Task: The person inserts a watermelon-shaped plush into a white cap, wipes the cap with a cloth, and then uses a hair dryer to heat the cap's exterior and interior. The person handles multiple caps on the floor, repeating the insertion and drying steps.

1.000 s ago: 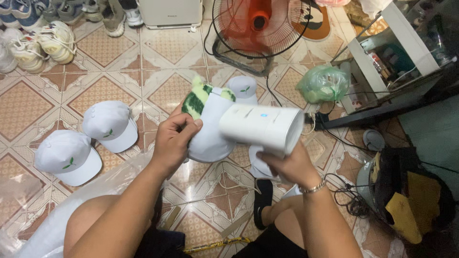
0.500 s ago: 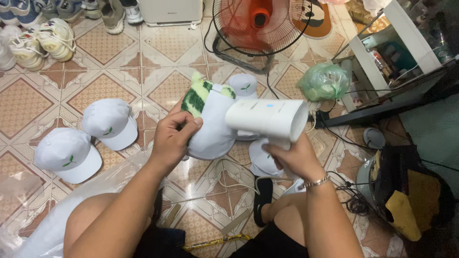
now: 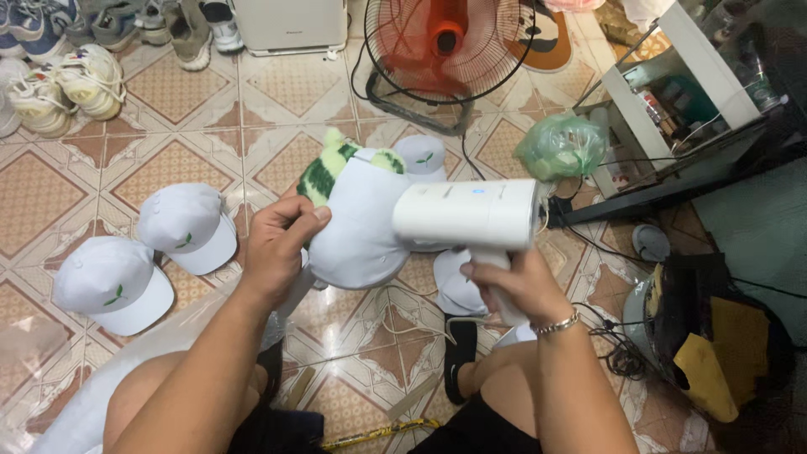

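Left hand [image 3: 277, 248] pinches a soft white cap [image 3: 361, 227] stuffed over green-striped padding [image 3: 324, 172]; right hand [image 3: 508, 282] fingers wrap a smooth white steamer [image 3: 466, 214]

caps, white: 5, one held [image 3: 361, 227], two on floor left [image 3: 113, 284] [image 3: 189, 225], one behind [image 3: 420, 155], one under the steamer [image 3: 458, 282] | handheld steamer [image 3: 471, 214]: 1 | fan [image 3: 445, 46]: 1 | green plastic bag [image 3: 561, 147]: 1 | hands: 2, left [image 3: 277, 248], right [image 3: 508, 282]
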